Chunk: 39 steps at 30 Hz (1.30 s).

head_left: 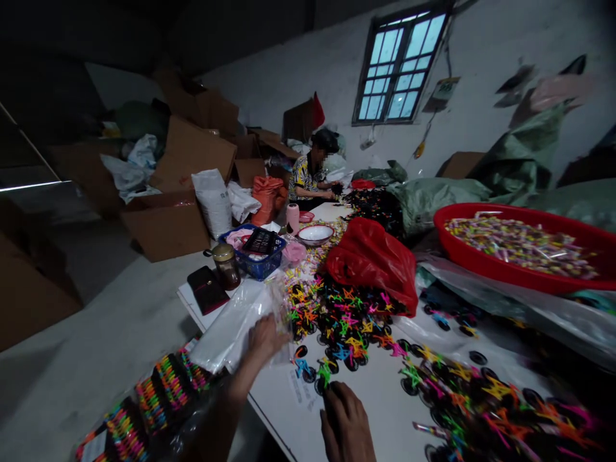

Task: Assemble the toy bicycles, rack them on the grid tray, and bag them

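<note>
In the lower centre of the frame, the left hand (264,338) lies over the clear plastic bags (237,307) stacked at the near edge of the table (387,401); whether its fingers pinch a bag I cannot tell. The right hand (350,420), at the bottom centre, has its fingers half curled beside a green toy bicycle (326,370); whether they grip anything is hidden. More toy bicycles (344,321) pile up mid-frame, spilling from below a red bag (373,260).

The bicycles look light and fairly stiff, with thin parts likely to tangle; the coloured frame seems a surer hold than the wheels. The bags should be limp and slippery, best pinched at one edge.
</note>
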Tool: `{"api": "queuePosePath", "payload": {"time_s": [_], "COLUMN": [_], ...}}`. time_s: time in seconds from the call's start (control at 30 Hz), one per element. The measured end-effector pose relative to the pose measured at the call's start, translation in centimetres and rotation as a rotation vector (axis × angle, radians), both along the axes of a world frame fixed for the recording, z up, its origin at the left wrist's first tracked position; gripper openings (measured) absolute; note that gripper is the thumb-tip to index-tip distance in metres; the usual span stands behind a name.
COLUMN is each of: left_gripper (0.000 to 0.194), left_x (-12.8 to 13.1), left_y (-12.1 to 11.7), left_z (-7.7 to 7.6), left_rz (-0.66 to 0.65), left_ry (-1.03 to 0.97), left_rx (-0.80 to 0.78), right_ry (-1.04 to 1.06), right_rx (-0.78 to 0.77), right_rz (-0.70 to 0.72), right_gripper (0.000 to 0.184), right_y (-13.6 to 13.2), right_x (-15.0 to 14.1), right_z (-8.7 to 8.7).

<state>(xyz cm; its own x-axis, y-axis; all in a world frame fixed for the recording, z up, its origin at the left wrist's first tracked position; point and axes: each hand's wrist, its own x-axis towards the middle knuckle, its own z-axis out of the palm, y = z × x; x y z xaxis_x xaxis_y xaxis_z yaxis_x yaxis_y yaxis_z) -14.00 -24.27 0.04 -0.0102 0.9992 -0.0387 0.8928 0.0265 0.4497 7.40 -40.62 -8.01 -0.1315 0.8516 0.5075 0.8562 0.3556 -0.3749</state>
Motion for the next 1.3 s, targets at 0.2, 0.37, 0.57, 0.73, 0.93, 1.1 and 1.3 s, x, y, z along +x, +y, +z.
{"api": "queuePosePath", "payload": {"time_s": [0.2,0.37,0.57,0.73,0.93,1.1,1.3], "left_gripper": [0.02,0.021,0.026,0.025,0.032,0.022,0.03], "left_x": [0.9,-3.3,-9.8,-10.4,-7.9,0.7,1.5], "left_y": [-3.6,1.1,5.7,5.8,1.9,-0.3,4.1], "left_z": [-2.5,0.2,2.8,3.0,5.0,1.7,1.3], "left_rz": [0.002,0.042,0.358,0.435,0.332,-0.166,-0.276], "left_ry": [0.123,0.118,0.196,0.252,0.266,0.188,0.232], "left_rx": [0.072,0.124,0.174,0.165,0.238,0.19,0.149], "right_ry": [0.011,0.006,0.015,0.0,0.028,0.054,0.071], "right_rx": [0.015,0.014,0.013,-0.005,-0.104,-0.162,-0.169], "right_rz": [-0.011,-0.005,-0.029,-0.031,-0.035,-0.042,-0.032], "right_gripper": [0.029,0.029,0.028,0.028,0.029,0.03,0.032], "right_y": [0.0,-0.3,-0.2,-0.3,-0.5,-0.6,-0.7], "right_x": [0.0,-0.3,-0.4,-0.4,-0.8,-0.9,-0.9], "right_z": [0.1,0.6,0.9,0.9,1.8,2.2,2.5]}}
